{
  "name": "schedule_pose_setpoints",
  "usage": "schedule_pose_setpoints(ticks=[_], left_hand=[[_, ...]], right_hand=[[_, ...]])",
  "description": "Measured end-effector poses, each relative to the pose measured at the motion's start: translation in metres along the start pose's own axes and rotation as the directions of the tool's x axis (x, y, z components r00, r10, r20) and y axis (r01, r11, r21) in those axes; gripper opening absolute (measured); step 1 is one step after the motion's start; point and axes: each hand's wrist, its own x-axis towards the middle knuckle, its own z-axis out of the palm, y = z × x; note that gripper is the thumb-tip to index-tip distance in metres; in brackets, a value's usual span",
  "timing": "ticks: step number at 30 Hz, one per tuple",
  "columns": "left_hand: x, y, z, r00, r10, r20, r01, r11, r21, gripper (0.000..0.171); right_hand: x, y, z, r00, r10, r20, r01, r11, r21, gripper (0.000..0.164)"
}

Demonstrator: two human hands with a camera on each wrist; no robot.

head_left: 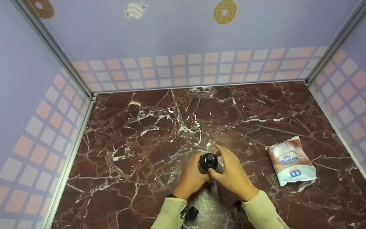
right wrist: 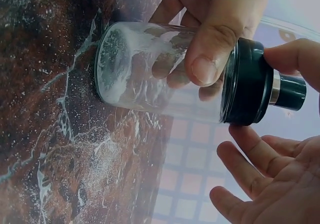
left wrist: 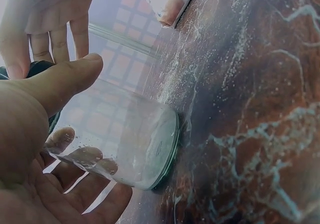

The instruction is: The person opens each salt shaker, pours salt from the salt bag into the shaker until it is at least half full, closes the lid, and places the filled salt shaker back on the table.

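A clear glass jar with a black lid is between both hands, low over the front middle of the marbled tabletop. White residue clings inside its bottom. My left hand wraps around the glass body, thumb on the near side and fingers behind. With thumb and forefinger, my right hand pinches the lid's rim, its other fingers spread beside it. From the lid's top rises a small black knob. In the left wrist view the jar's base is right at the tabletop.
A brown, white and light blue plastic packet lies to the right of the hands. White powder and crumbs are scattered across the marbled tabletop. Purple panels with checks enclose the back and both sides.
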Motion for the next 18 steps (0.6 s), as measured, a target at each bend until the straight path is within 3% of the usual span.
schedule_pose_setpoints(ticks=[10, 18], left_hand=[[-0.0001, 0.0007, -0.0016, 0.999, -0.030, 0.013, 0.029, 1.000, 0.003, 0.074], [-0.0003, -0.0013, -0.0003, 0.999, -0.033, 0.002, 0.033, 0.999, -0.004, 0.075]], right_hand=[[0.0047, 0.0009, 0.0000, 1.000, 0.008, 0.004, -0.008, 1.000, 0.004, 0.093], [0.0076, 0.0004, 0.0003, 1.000, -0.006, 0.002, 0.006, 1.000, 0.001, 0.087]])
